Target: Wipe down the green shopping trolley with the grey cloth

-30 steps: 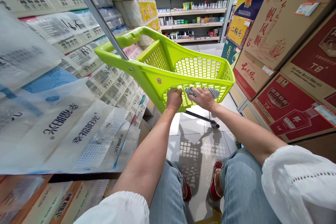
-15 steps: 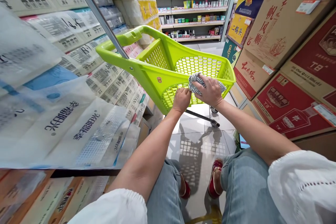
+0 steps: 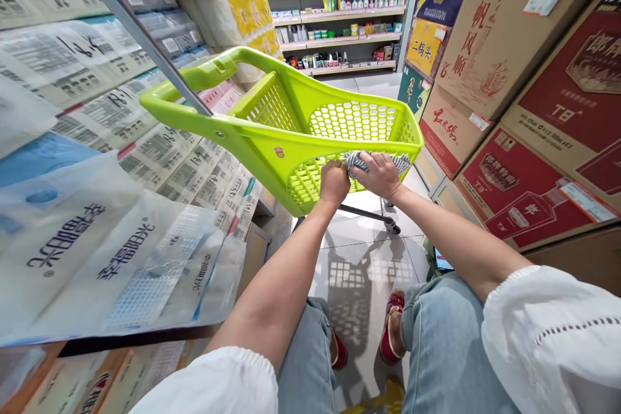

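Note:
A lime-green plastic shopping cart stands in front of me, its mesh side turned toward me. My right hand is closed over a grey-and-white striped cloth and presses it against the mesh near the cart's far end, just under the rim. Right beside it, my left hand is curled at the same mesh side with its fingers gripping there. The fingertips of that hand are hidden from view. Part of the cloth is covered by my right hand.
Packs of paper goods are stacked along the left, with plastic-wrapped packages nearer. Cartons rise on the right. Shelves of bottles and boxes stand at the back. A cart wheel rests on the tiled floor.
My right hand and the cloth have moved down from the cart's rim onto its mesh side. The left hand stays at the side. The whole view has shifted slightly.

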Demonstrator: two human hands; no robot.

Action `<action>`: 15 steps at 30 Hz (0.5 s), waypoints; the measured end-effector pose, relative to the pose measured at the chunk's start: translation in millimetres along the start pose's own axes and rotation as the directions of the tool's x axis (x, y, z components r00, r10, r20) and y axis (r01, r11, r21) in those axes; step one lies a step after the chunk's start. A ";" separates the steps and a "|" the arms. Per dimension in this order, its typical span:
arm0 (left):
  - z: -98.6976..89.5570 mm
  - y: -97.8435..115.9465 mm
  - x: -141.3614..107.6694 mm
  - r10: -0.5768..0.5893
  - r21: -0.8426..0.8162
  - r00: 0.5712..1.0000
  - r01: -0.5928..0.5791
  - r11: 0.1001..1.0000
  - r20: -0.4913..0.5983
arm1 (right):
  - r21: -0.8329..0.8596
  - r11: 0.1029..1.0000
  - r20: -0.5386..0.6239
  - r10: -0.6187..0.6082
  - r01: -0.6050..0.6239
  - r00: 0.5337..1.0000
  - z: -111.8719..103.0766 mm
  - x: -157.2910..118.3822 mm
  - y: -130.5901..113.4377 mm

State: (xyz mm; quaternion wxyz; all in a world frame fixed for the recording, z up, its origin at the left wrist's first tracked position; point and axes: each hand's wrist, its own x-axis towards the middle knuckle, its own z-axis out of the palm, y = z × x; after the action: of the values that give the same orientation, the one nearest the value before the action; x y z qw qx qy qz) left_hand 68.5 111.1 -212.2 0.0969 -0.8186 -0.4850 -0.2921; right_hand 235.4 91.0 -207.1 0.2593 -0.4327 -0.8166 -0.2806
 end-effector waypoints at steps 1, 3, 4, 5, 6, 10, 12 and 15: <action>0.2 -0.1 0.0 -0.003 -0.011 1.000 0.003 1.000 0.005 | -0.002 1.000 -0.005 0.001 -0.001 1.000 5.8 -3.7 0.0; 0.5 -0.4 -0.5 -0.016 -0.025 1.000 0.017 1.000 0.013 | -0.005 1.000 -0.005 0.006 -0.006 1.000 15.9 -12.0 -1.6; 0.7 -0.5 -0.8 -0.023 -0.027 1.000 0.023 0.999 0.016 | -0.007 1.000 0.008 -0.001 0.001 1.000 20.1 -17.1 -3.1; 0.9 -0.6 -1.2 -0.029 -0.027 0.999 0.029 0.999 0.015 | -0.007 1.000 0.031 -0.022 0.022 0.999 23.9 -22.8 -4.8; 1.1 -0.8 -1.5 -0.034 -0.023 0.999 0.034 0.999 0.011 | -0.004 0.998 0.058 -0.060 0.060 0.996 27.2 -28.9 -6.7; 2.6 -1.4 -1.9 -0.045 0.000 0.999 0.045 0.999 -0.014 | 0.034 0.976 0.150 -0.217 0.214 0.965 34.2 -47.3 -13.4; 2.9 -1.4 -1.6 -0.054 0.003 0.998 0.054 0.999 -0.022 | 0.050 0.977 0.168 -0.212 0.206 0.963 32.6 -45.6 -14.0; 1.8 -1.2 -1.1 -0.067 0.000 0.998 0.067 0.998 -0.016 | 0.053 0.989 0.145 -0.146 0.140 0.979 21.0 -27.8 -9.1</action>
State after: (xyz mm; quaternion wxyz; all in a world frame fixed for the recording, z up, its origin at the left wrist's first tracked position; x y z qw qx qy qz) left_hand 67.8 111.7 -214.4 0.0909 -0.7994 -0.5116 -0.3015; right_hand 237.5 85.4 -242.6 0.1859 -0.3871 -0.8683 -0.2481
